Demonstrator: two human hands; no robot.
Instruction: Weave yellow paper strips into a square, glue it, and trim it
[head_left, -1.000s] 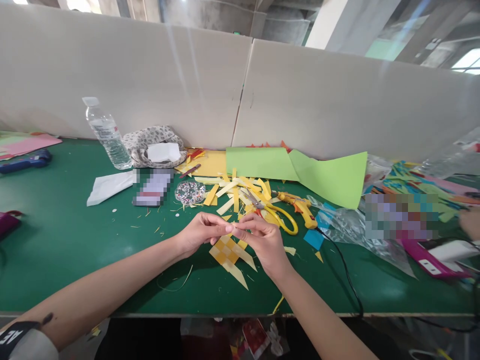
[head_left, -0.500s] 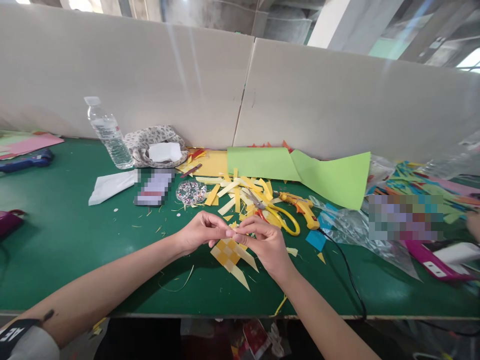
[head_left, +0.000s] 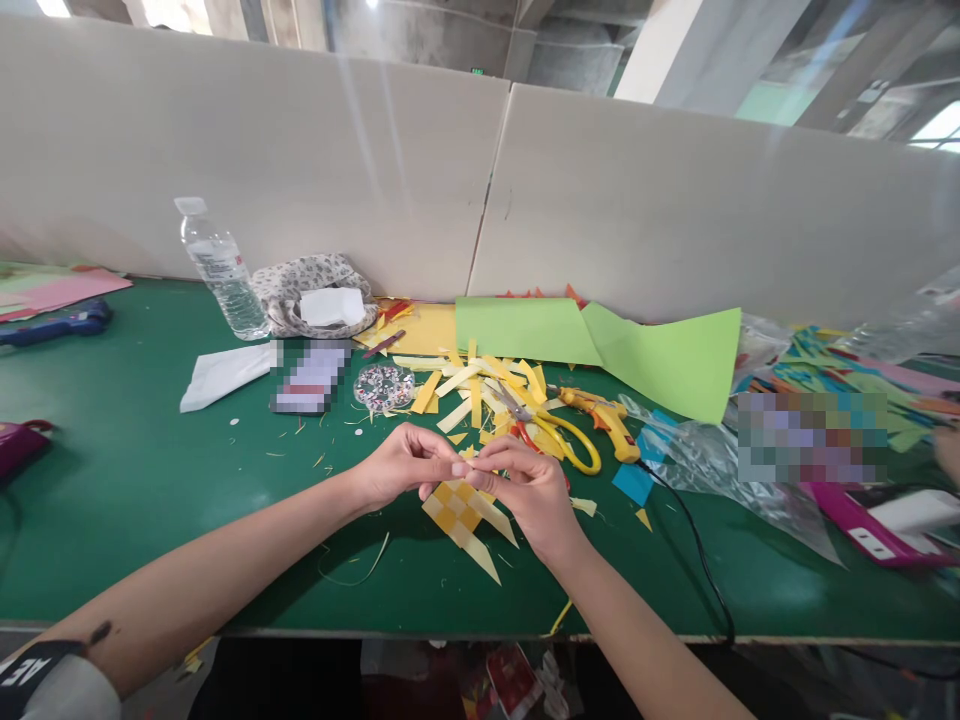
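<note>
My left hand (head_left: 401,462) and right hand (head_left: 525,487) pinch together over the woven yellow paper piece (head_left: 461,510), which lies near the tabletop (head_left: 135,480) front edge; long axis diagonal, tip pointing front-right. Pinched item too small to identify.

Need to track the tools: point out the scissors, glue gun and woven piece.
scissors (head_left: 576,447): head view, on the yellow handle loop.
glue gun (head_left: 609,417): head view, on the yellow body.
woven piece (head_left: 454,504): head view, on the checkered middle, below the hands.
</note>
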